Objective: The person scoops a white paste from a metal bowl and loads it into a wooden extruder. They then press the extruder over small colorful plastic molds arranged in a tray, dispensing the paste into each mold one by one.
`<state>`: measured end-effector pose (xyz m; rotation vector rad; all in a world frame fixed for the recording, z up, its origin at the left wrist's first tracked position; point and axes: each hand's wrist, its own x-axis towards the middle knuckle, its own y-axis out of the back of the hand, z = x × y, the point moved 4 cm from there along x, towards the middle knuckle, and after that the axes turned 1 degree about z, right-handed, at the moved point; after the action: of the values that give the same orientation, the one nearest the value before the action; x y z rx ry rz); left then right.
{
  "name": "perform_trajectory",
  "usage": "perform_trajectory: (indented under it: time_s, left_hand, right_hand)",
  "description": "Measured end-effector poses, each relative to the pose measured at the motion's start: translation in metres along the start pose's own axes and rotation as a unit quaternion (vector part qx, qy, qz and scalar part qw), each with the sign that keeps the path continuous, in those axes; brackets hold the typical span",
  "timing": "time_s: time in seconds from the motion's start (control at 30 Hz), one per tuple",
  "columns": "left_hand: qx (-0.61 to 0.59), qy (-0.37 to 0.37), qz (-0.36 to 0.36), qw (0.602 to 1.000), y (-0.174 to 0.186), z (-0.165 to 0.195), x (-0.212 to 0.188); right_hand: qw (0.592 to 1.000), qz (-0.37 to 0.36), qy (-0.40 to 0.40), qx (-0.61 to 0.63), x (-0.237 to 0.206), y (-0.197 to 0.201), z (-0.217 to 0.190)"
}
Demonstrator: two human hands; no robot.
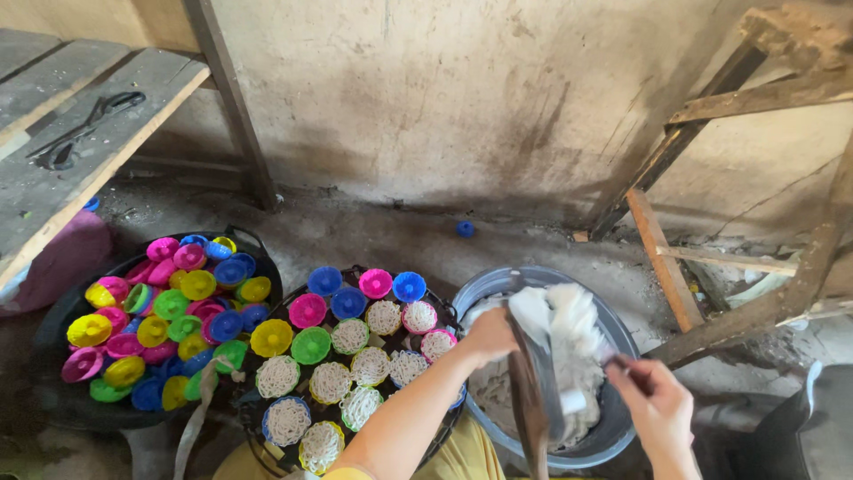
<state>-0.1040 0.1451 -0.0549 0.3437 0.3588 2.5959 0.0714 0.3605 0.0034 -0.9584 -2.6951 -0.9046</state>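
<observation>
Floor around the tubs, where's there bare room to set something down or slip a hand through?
Bare floor lies behind the round tray and grey bucket, up to the wall, broken only by a small blue cap. The plank shelf is bare beyond the scissors. Crowded: the black tub of coloured cups, the tray, and the bucket where left hand and right hand work.

A rough, stained plaster wall (462, 98) fills the background. Left of the wall, a grey wooden plank shelf (80, 124) carries a pair of black scissors (84, 129). At the wall's foot, on the dirt floor (355, 231), lies 1 small blue cap (465, 228). Right of the wall, bare wooden beams (746, 178) lean crossed. Below the shelf sits a pink bundle (67, 258).
</observation>
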Motion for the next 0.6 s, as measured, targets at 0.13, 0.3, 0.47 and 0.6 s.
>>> perform_trajectory:
  time_s: [0.13, 0.3, 0.47, 0.6]
  left_hand:
    - [0.068, -0.061, -0.058, 0.994, -0.025, 0.007, -0.003]
    - [0.13, -0.012, -0.048, 0.99, -0.021, -0.02, 0.009]
    - [0.191, -0.077, -0.067, 0.976, -0.004, -0.045, 0.006]
    - [-0.101, 0.079, -0.043, 0.991, 0.025, -0.05, -0.009]
  right_hand:
    - [0.973, 0.096, 0.083, -0.194, 0.008, -0.007, -0.013]
    - [0.969, 0.088, 0.164, -0.16, -0.022, -0.016, -0.028]
    - [0.995, -0.021, 0.093, -0.025, -0.045, -0.01, 0.009]
    - [0.991, -0.076, -0.075, 0.079, -0.031, -0.004, 0.063]
